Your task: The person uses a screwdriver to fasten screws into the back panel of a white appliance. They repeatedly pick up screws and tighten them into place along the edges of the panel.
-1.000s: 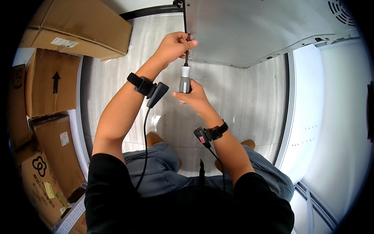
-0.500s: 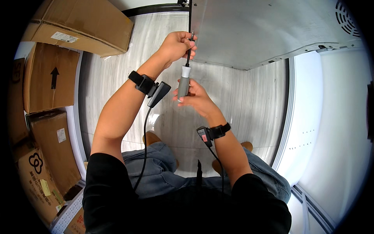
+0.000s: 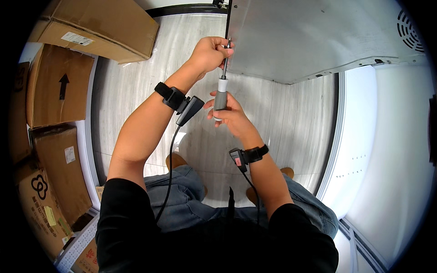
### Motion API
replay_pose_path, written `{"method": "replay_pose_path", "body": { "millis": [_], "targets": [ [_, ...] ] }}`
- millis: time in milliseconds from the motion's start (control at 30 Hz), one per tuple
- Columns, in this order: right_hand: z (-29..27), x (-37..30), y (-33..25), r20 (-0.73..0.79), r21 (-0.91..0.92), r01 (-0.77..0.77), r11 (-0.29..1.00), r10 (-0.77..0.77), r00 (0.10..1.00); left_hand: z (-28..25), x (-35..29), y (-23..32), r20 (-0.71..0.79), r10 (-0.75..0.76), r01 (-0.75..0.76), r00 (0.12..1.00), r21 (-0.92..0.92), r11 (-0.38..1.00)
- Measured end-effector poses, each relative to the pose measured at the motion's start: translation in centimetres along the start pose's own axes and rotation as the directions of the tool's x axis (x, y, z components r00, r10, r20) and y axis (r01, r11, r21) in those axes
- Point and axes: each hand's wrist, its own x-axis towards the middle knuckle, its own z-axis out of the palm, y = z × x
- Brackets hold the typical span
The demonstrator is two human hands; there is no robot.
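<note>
Pale floor [image 3: 282, 118] lies between cardboard boxes [image 3: 107, 32] and metal panel [image 3: 296, 38]; both hands [image 3: 211, 54] [image 3: 233, 116] grip a screwdriver [image 3: 220, 100].

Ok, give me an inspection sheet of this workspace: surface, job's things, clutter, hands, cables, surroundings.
Surface: glossy grey wood-look floor
Job's things: grey-and-white-handled screwdriver, pointing up beside silver-grey sheet-metal panel; contact unclear
Clutter: brown cardboard boxes at left
Hands: left hand pinches the dark metal shaft; right hand holds the handle
Cables: thin black cables from black wrist-strapped devices
Surroundings: smooth white panel at right
</note>
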Motion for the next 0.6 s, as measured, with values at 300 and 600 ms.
{"method": "replay_pose_path", "body": {
  "millis": [300,600],
  "targets": [
    [-1.5,-0.6,0.1,-0.07,-0.245,0.05,0.968,-0.069,0.995,1.7,0.1,0.1,0.023,-0.032,0.033,0.999,-0.076,0.997],
    [-1.6,-0.5,1.0,-0.05,-0.179,0.083,0.98,-0.093,0.994,2.3,0.7,-0.3,-0.013,-0.01,0.01,1.0,0.031,0.999]
  ]
}}
